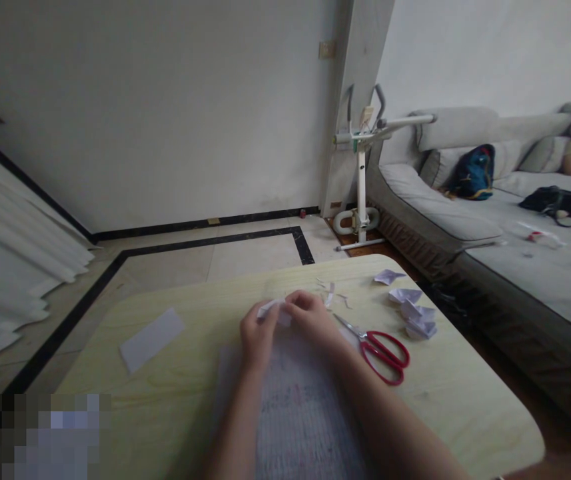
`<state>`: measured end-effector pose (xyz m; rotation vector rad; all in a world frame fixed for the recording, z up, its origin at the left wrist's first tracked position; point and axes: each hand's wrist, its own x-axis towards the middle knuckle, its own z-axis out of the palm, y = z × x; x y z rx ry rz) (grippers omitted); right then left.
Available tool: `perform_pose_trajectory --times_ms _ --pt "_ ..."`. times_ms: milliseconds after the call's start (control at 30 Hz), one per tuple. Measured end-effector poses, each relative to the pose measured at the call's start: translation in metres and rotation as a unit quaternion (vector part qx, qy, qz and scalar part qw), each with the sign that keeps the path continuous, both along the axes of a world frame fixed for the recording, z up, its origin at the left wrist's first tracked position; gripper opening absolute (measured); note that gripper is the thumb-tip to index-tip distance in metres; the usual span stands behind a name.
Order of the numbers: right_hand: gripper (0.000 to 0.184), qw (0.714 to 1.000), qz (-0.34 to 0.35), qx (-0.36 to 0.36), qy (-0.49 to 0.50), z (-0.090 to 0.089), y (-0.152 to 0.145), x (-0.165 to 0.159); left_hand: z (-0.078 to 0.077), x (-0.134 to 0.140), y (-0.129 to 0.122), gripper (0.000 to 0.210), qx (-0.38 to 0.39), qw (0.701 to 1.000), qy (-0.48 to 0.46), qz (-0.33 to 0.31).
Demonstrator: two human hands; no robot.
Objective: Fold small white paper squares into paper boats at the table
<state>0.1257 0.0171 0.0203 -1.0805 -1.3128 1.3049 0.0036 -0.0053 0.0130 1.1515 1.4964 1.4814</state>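
Both hands meet over the middle of the table [175, 400], pinching one small piece of folded white paper [281, 313]. My left hand [256, 337] grips its left side, thumb and fingers closed. On the other side my right hand [310, 317] has its fingertips closed on the paper's upper right; the fold's exact shape is blurred. Under my forearms lies a large sheet with handwriting [305, 413]. Scissors with red handles [385, 357] rest just right of my right wrist, blades toward the paper scraps [331, 295].
Several folded paper pieces [418, 313] sit along the table's right edge. At the left lies a flat paper strip [152, 339]. Beyond the table stand a white exercise machine [362, 180] and a grey sofa [440, 207] holding a backpack [475, 172], a black bag [560, 202] and a seated person.
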Motion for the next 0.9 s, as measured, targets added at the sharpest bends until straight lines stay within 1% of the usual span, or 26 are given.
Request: perform_pose_trajectory --times_ms 67,133,367,533,600,700,800,900 --pt "0.014 1.000 0.004 0.009 -0.006 0.001 -0.001 0.000 -0.001 -0.002 0.001 0.031 0.000 1.000 -0.017 -0.003" --pt "0.015 1.000 -0.007 0.020 -0.017 0.001 -0.001 0.000 -0.001 -0.003 0.001 0.031 -0.004 1.000 -0.021 -0.016" --pt "0.014 0.994 -0.052 0.071 -0.058 -0.004 0.001 -0.004 0.001 -0.002 0.000 0.027 0.004 1.000 0.003 -0.026" --pt "0.012 0.987 -0.072 0.110 -0.092 -0.008 -0.001 -0.007 0.001 -0.001 0.001 0.026 0.012 0.999 0.044 -0.001" --pt "0.012 0.988 -0.069 0.109 -0.089 -0.009 -0.001 -0.008 0.001 -0.001 0.001 0.026 0.009 0.999 0.051 0.017" --pt "0.012 0.992 -0.054 0.095 -0.071 -0.008 -0.002 -0.009 0.001 -0.003 0.001 0.027 0.000 0.999 0.038 0.031" --pt "0.011 0.995 -0.038 0.075 -0.048 -0.004 -0.002 -0.007 0.001 -0.004 0.001 0.024 0.006 1.000 0.018 0.006" --pt "0.008 0.998 -0.024 0.051 -0.035 0.000 -0.001 -0.004 0.002 -0.003 0.001 0.022 0.028 0.999 0.006 -0.027"
